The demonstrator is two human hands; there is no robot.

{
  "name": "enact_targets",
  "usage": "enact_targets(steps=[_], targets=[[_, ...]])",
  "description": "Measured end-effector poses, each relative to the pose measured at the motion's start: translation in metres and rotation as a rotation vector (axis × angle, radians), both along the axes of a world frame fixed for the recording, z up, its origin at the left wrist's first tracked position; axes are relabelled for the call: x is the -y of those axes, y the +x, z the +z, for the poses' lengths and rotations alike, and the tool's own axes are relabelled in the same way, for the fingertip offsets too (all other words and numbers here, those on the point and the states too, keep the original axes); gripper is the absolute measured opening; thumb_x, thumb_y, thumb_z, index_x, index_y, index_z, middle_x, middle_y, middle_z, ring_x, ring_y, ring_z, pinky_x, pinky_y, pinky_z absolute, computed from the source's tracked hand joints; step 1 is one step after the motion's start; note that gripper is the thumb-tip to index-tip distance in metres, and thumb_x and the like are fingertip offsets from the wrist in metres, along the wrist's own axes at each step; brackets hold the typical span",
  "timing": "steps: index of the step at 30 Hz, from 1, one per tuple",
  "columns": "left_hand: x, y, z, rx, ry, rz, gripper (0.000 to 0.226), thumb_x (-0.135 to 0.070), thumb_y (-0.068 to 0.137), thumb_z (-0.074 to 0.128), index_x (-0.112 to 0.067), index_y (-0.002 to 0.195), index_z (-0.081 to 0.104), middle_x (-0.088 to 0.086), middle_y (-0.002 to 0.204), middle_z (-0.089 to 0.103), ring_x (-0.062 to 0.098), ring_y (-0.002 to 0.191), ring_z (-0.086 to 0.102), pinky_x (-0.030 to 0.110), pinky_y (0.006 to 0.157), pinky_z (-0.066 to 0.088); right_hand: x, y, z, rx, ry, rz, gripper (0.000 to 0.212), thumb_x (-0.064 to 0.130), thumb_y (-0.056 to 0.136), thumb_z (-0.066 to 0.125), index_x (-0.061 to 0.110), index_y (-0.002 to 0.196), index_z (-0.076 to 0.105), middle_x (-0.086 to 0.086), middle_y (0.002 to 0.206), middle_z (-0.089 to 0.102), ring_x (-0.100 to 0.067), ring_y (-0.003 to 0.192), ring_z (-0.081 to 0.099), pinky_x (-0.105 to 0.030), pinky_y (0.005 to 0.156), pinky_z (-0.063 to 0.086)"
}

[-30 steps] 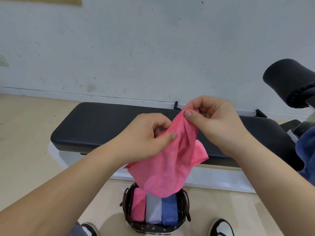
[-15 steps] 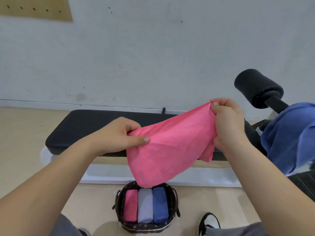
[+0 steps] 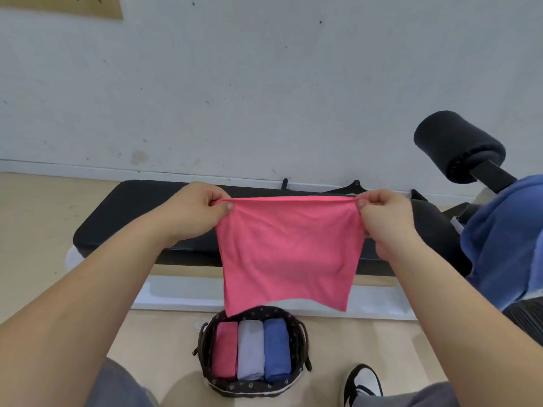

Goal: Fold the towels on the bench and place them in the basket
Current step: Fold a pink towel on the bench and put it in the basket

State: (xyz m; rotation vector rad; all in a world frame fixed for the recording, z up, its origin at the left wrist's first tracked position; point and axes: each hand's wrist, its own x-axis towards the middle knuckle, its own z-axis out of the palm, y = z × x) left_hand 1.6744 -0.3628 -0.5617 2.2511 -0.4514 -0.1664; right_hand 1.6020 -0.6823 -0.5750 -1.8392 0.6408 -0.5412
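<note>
A pink towel (image 3: 288, 254) hangs flat in the air in front of the black bench (image 3: 123, 212). My left hand (image 3: 194, 212) pinches its top left corner and my right hand (image 3: 385, 218) pinches its top right corner, so the top edge is stretched straight. Below it on the floor stands a dark woven basket (image 3: 296, 345) that holds three folded towels side by side: pink (image 3: 224, 348), grey (image 3: 250, 349) and blue (image 3: 277, 349). The hanging towel's lower edge covers part of the basket's far rim.
A blue towel (image 3: 505, 248) is heaped on the bench's right end, under a black foam roller (image 3: 455, 145). A white wall stands behind the bench. My knees and one black-and-white shoe (image 3: 363, 383) flank the basket on the wooden floor.
My hands have moved apart, left going left and right going right. The bunched pink towel has been pulled open into a flat hanging sheet.
</note>
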Motion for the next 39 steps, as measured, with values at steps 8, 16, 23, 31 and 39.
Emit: enact_targets(steps=[8,16,23,31,39], targets=[[0.012,0.054,-0.026,0.043,-0.053,0.253,0.013,-0.013,0.089,0.075,-0.024,0.084,0.079,-0.006,0.083,0.075,0.012,0.077,0.07,0.03,0.073,0.058,0.002,0.064,-0.013,0.111,0.317,-0.037,0.014,-0.001,0.096,0.065,0.005,0.106,0.071,-0.007,0.102,0.061,-0.022,0.089,0.067,-0.025,0.065,0.063],[0.046,0.112,-0.058,-0.104,-0.171,0.423,0.011,-0.006,0.103,0.052,-0.01,0.1,0.062,0.016,0.064,0.073,0.032,0.057,0.074,0.044,0.066,0.065,0.007,0.13,-0.049,-0.062,0.148,-0.057,0.025,0.008,0.096,0.066,0.021,0.075,0.069,-0.008,0.086,0.073,-0.031,0.079,0.074,-0.044,0.083,0.063],[0.074,0.145,-0.081,-0.162,-0.345,0.531,0.019,-0.005,0.102,0.053,-0.011,0.092,0.067,0.012,0.068,0.074,0.025,0.063,0.077,0.047,0.078,0.065,0.022,0.16,-0.065,-0.034,0.307,-0.197,0.011,0.007,0.092,0.074,0.015,0.085,0.073,-0.006,0.099,0.072,-0.02,0.065,0.073,-0.038,0.075,0.066],[0.066,0.134,-0.075,0.201,0.0,0.275,0.041,-0.01,0.096,0.057,-0.014,0.137,0.059,0.003,0.14,0.051,0.017,0.105,0.066,0.036,0.1,0.052,0.008,0.136,-0.059,-0.017,-0.411,0.134,0.031,0.007,0.095,0.058,0.013,0.124,0.07,-0.002,0.13,0.059,-0.006,0.114,0.051,0.004,0.089,0.028],[0.049,0.04,-0.06,0.457,0.246,-0.226,0.02,-0.049,0.088,0.059,-0.03,0.088,0.063,-0.013,0.093,0.055,0.01,0.083,0.058,0.038,0.072,0.053,-0.072,0.056,-0.016,-0.394,-0.681,0.759,0.025,0.038,0.094,0.067,0.025,0.116,0.072,0.004,0.116,0.065,-0.019,0.109,0.062,-0.037,0.097,0.049]])
